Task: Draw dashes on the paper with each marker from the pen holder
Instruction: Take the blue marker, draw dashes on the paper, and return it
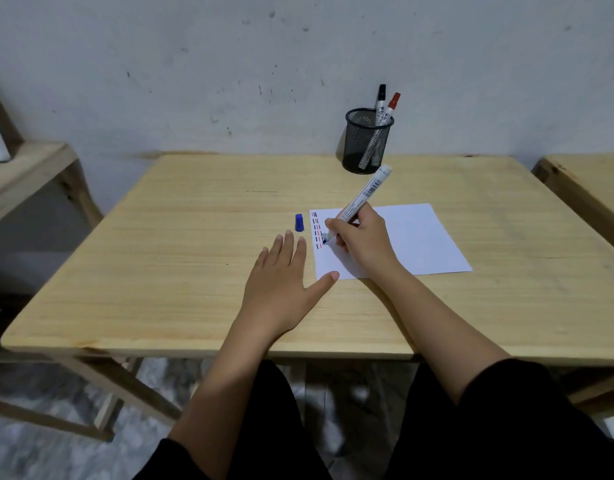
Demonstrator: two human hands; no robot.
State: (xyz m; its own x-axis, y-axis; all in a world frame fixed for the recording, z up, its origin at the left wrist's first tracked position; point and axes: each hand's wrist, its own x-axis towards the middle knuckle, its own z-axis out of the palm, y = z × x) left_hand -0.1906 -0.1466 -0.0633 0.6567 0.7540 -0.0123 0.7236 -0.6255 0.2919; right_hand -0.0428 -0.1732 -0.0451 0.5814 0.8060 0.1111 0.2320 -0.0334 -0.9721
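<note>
A white sheet of paper lies on the wooden table, right of centre. Short red and dark dashes run down its left edge. My right hand grips an uncapped blue marker, its tip touching the paper beside the dashes. The blue cap stands on the table just left of the sheet. My left hand rests flat on the table, fingers apart, thumb on the paper's near left corner. A black mesh pen holder at the back holds a black-capped marker and a red-capped marker.
A grey wall rises right behind the table. Another wooden table stands to the right and a wooden shelf to the left, with a gap on each side. My dark-clothed knees are under the near edge.
</note>
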